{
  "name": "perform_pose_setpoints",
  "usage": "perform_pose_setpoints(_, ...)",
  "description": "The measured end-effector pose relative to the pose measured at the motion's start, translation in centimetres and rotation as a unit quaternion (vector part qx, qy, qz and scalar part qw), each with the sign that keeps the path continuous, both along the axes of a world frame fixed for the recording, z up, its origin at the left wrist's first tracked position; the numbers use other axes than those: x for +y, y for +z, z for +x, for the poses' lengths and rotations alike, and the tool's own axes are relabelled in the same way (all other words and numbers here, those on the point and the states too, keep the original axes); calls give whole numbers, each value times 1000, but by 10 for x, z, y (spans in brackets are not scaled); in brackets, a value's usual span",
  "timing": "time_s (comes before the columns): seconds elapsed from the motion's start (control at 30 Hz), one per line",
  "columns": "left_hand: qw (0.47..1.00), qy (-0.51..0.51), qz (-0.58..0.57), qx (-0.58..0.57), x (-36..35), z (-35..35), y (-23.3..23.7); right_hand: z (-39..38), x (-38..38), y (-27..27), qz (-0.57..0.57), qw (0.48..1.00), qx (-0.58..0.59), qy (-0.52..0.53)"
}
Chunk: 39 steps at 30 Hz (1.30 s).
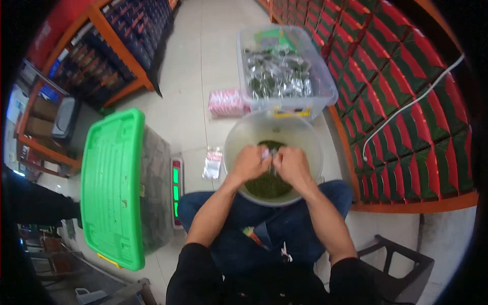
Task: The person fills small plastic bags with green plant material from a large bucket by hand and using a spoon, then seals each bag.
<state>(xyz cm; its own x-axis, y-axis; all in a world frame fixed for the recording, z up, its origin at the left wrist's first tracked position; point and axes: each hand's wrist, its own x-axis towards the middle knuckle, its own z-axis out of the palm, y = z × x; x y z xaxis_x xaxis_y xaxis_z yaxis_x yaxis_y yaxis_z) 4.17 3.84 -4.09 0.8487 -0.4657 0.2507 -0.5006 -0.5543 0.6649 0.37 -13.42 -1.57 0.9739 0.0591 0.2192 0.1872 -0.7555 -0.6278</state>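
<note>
A large white bowl [239,137] rests on my lap, with dark green loose leaves [269,185] in its bottom. Over the bowl, my left hand [249,162] and my right hand [291,165] meet, both pinching a small clear packet [268,153] between their fingertips. The packet is mostly hidden by my fingers.
A clear plastic bin [325,81] with several silver-green packets stands beyond the bowl. A pink roll [226,102] lies by it. A green-lidded crate [109,188], a scale with a green display [176,190] and loose packets [212,163] sit to my left. Red-green shelving [406,101] lines the right.
</note>
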Motion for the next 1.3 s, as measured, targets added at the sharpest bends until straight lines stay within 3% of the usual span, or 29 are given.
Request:
perform_pose_setpoints(0.1, 997, 73, -1, -4, -4, -9, 14, 6, 13, 28, -99, 992, 12, -72)
perform_pose_setpoints(0.13, 994, 74, -73, -19, -5, -10, 14, 8, 18, 32, -110, 992, 23, -60)
perform_pose_setpoints(0.23, 975, 98, -193, -46, 5, -9, 23, 18, 29, 42, 11, 997, 66, -40)
perform_pose_setpoints(0.3, 960, 103, -250, -71, 14, -8, 21, 20, 32, 41, -54, 995, 77, -17)
perform_pose_setpoints(0.33, 958, 108, -255, -68, 17, -7, 19, 24, 33, 41, -111, 991, 76, 2)
perform_pose_setpoints(0.4, 955, 161, -207, -140, 21, -9, 19, 29, 35, 47, -121, 990, 64, -21)
perform_pose_setpoints(0.53, 951, 202, -191, -138, 26, -7, 23, 31, 50, 55, -117, 992, -8, -51)
perform_pose_setpoints(0.6, 937, 182, -222, -197, 28, -4, 21, 36, 51, 46, -103, 994, 4, -19)
perform_pose_setpoints(0.73, 951, 221, -152, -153, 46, -7, 28, 47, 41, 66, -96, 994, 53, 17)
perform_pose_setpoints(0.8, 926, 127, -296, -194, 48, -4, 46, 53, 37, 72, -94, 994, 46, 12)
perform_pose_setpoints(0.87, 941, 80, -275, -181, 53, -4, 48, 61, 31, 82, -91, 977, 141, 134)
perform_pose_setpoints(0.9, 953, 35, -249, -169, 55, -4, 48, 64, 30, 87, -93, 976, 142, 134)
perform_pose_setpoints(0.97, 943, 49, -265, -193, 55, 6, 29, 71, 31, 92, 63, 944, 249, 206)
perform_pose_setpoints(1.0, 933, 61, -278, -219, 57, 9, 23, 81, 26, 79, 64, 944, 249, 209)
perform_pose_setpoints(1.07, 935, 86, -288, -187, 63, 9, 25, 105, 10, 13, 143, 934, 322, 63)
perform_pose_setpoints(1.1, 936, 107, -299, -153, 63, 9, 28, 108, 10, -35, -80, 944, 285, 147)
perform_pose_setpoints(1.13, 938, 94, -294, -157, 61, 8, 29, 106, 7, -95, -297, 900, 234, 214)
perform_pose_setpoints(1.2, 929, 124, -348, -13, 55, 3, 30, 88, -18, -224, -340, 903, 166, 205)
perform_pose_setpoints(1.23, 919, 122, -374, -16, 51, 1, 31, 83, -7, -208, -334, 907, 163, 198)
perform_pose_setpoints(1.3, 912, 104, -397, 20, 48, 2, 24, 69, 19, -176, -318, 880, 323, 145)
